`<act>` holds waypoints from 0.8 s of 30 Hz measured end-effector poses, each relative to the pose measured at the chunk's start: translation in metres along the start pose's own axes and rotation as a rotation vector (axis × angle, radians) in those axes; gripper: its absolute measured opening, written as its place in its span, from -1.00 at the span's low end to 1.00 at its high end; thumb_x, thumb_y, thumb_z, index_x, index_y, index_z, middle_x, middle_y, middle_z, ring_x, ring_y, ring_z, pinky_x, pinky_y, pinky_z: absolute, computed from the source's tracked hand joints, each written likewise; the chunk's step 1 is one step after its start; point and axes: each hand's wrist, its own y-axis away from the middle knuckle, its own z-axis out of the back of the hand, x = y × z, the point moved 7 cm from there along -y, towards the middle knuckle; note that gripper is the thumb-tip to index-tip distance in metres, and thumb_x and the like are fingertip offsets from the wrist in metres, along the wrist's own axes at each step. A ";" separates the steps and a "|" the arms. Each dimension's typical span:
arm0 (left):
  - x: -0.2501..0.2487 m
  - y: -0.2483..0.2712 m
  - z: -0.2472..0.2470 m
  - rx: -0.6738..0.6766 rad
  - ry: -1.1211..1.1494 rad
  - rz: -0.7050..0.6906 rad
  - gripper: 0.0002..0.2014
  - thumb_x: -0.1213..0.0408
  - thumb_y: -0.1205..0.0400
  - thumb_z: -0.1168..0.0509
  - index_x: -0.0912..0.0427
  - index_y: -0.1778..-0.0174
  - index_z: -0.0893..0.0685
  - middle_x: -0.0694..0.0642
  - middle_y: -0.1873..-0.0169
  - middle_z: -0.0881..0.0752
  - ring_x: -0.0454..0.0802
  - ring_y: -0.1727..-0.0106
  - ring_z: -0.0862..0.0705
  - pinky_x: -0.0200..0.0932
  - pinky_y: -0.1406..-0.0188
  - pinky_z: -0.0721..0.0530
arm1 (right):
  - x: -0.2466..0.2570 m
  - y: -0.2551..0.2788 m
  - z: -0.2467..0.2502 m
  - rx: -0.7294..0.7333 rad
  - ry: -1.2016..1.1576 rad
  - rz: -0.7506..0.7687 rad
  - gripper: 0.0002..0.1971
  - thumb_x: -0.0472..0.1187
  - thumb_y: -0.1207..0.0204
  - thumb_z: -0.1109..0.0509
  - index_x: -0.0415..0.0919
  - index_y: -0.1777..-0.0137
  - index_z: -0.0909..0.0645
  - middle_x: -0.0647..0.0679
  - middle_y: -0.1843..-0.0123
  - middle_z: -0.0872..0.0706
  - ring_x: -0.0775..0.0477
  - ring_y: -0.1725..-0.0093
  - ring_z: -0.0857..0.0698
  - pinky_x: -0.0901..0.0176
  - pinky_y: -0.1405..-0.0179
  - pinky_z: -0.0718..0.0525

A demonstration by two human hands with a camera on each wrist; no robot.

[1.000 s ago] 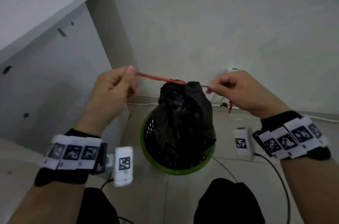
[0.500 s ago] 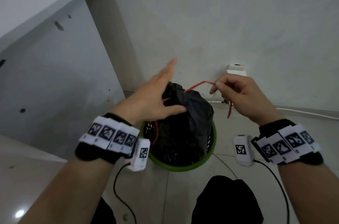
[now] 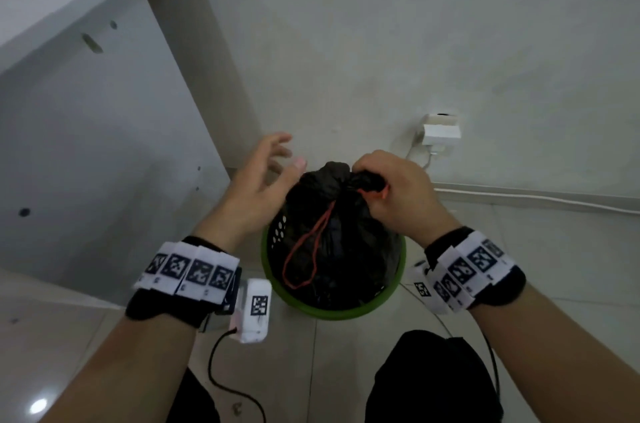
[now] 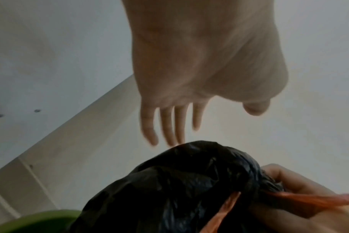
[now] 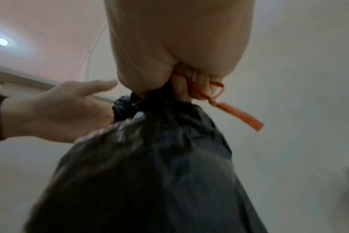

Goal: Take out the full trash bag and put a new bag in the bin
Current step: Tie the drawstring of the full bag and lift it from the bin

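1. Hands: right hand (image 3: 394, 192) is clenched round the gathered neck of the full black plastic trash bag (image 3: 332, 242), with the red drawstring (image 3: 311, 249) pinched among its fingers. Left hand (image 3: 258, 187) is released, fingers spread, hovering just beside the bag at its 9 o'clock and holding nothing.
2. Location: the bag sits inside the round green perforated plastic bin (image 3: 332, 310), its tied top standing above the rim. The bin stands on the tiled floor (image 3: 86, 336), a white panel (image 3: 86, 145) at its 10 o'clock.
3. Progress: the mouth is cinched, one drawstring loop hanging down the near side. Judged remaining: lifting the bag out, setting it aside, fitting a new bag.
4. Count: one bin, one full bag, one drawstring, two hands. No replacement bag is visible in any view.
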 end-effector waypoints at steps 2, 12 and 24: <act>0.002 -0.005 -0.018 0.128 -0.150 0.083 -0.23 -0.58 -0.38 -0.13 -0.12 -0.32 -0.62 -0.02 -0.14 -0.74 -0.08 -0.16 -0.72 -0.08 -0.18 -0.69 | 0.005 0.005 -0.009 -0.024 -0.014 0.042 -0.73 -0.22 -0.31 -0.30 -0.16 0.01 -0.69 -0.04 0.13 -0.69 -0.19 0.16 -0.71 -0.10 0.31 -0.68; 0.017 0.003 -0.042 0.107 -0.311 -0.121 -0.70 0.22 -0.54 -0.49 -0.19 0.25 -0.49 -0.24 0.30 -0.61 -0.14 0.21 -0.61 -0.46 0.36 -0.40 | -0.025 0.020 -0.002 0.334 -0.538 -0.324 -0.39 0.13 -0.44 -0.37 0.19 -0.53 -0.45 0.11 -0.28 -0.54 0.38 0.25 -0.58 0.52 0.21 -0.49; 0.073 0.047 -0.050 -0.124 -0.126 0.205 -0.15 -0.18 -0.22 -0.66 -0.14 -0.22 -0.23 -0.11 -0.06 -0.48 -0.18 -0.04 -0.55 -0.23 0.07 -0.60 | -0.052 -0.001 -0.054 0.220 -0.113 -0.247 -0.83 -0.21 -0.42 -0.52 0.08 0.26 -0.62 0.15 0.38 -0.66 0.26 0.35 -0.62 0.19 0.30 -0.51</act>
